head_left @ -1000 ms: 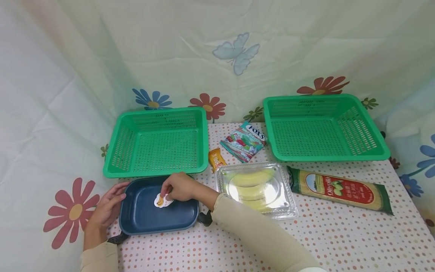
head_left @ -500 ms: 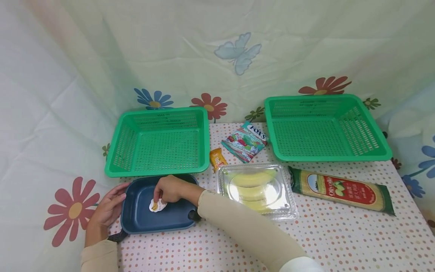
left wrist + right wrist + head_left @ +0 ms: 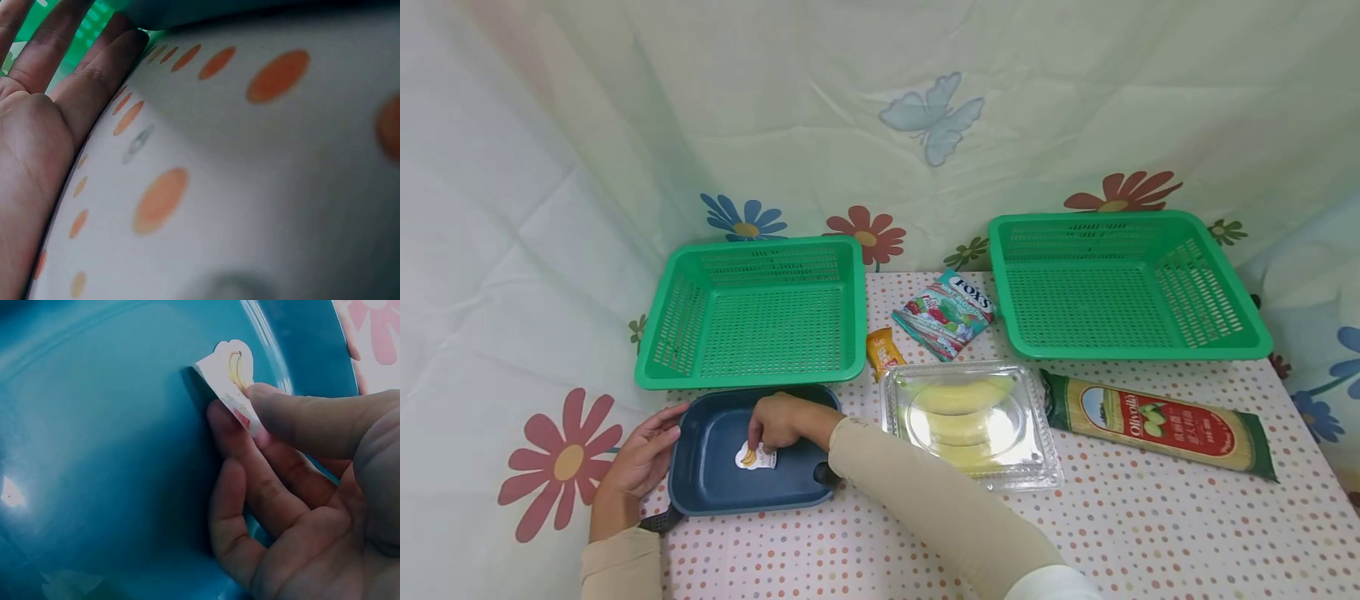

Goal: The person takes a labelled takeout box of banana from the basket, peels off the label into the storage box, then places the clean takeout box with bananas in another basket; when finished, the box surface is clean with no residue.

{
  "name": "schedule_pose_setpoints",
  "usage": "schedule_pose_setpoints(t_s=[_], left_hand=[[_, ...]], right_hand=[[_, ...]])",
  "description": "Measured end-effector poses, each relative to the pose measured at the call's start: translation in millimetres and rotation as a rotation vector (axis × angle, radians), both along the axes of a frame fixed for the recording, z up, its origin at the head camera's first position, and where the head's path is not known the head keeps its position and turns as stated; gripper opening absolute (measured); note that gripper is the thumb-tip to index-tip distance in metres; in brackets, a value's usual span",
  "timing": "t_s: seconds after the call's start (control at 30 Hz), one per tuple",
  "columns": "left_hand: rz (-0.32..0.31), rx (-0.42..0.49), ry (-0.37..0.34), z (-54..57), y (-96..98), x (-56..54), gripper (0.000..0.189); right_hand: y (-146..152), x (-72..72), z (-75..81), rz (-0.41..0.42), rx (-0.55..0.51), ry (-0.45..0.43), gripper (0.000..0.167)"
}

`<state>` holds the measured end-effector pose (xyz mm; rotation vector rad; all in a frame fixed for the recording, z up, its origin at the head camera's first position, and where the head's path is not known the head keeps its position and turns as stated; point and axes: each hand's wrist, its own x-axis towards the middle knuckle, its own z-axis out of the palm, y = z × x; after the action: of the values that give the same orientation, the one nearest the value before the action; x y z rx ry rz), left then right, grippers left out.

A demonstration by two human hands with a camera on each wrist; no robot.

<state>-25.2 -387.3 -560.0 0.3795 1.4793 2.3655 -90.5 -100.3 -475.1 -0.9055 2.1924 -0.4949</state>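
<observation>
**One banana label pinched in the right hand, over the middle of the blue tray**

At the far left, the left hand lies along the tray's left rim, its fingers loosely extended and holding nothing; whether they press on the rim I cannot tell. Beside it sits the tray, near the left edge of the worktop, its long sides running left to right and its far rim close against the left green basket.

Inside the tray, about midway between the left and right rims, is the label. It shows to the left and near side of the right fingertips, the banana picture toward the tray's left rim. Seen from above, its longer way runs roughly with the tray's long sides; the right wrist view shows it bent, so that axis is uncertain. Thumb and index finger of the right hand grip its edge, making this the nearer hand, with its forearm crossing the tray's right rim. Contact between label and tray floor cannot be made out.

Right of the tray come a yellow packet, then a clear box of bananas, long side facing the worktop's near edge.
</observation>
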Motion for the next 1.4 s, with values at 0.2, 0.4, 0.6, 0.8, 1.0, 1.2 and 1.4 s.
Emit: schedule_pose_setpoints(t_s=[0.2, 0.4, 0.6, 0.8, 1.0, 1.2, 1.4], left_hand=[[0.022, -0.029, -0.005, 1.8, 1.9, 0.6, 0.052], [0.028, -0.039, -0.005, 2.1, 2.2, 0.9, 0.051], [0.012, -0.032, 0.002, 1.0, 0.8, 0.7, 0.052], [0.018, -0.058, 0.004, -0.3, -0.6, 0.1, 0.053], [0.022, -0.087, 0.002, -0.8, -1.3, 0.2, 0.052], [0.01, -0.061, 0.01, 0.9, -0.6, -0.8, 0.052], [0.016, -0.049, 0.002, 2.0, 0.2, 0.1, 0.051]], right_hand=[[-4, 1.3, 1.9, 0.011, 0.044, 0.046, 0.019], [-7, 4.5, 2.6, -0.012, 0.073, 0.084, 0.015], [-8, 7.8, 2.4, -0.109, 0.15, 0.081, 0.013], [-9, 8.5, -1.0, -0.178, 0.229, 0.109, 0.029], [-10, 10.1, -2.9, -0.209, 0.236, 0.112, 0.035], [-10, 12.1, 1.6, -0.217, 0.27, 0.137, 0.038], [-11, 12.5, 2.7, -0.201, 0.28, 0.149, 0.037]])
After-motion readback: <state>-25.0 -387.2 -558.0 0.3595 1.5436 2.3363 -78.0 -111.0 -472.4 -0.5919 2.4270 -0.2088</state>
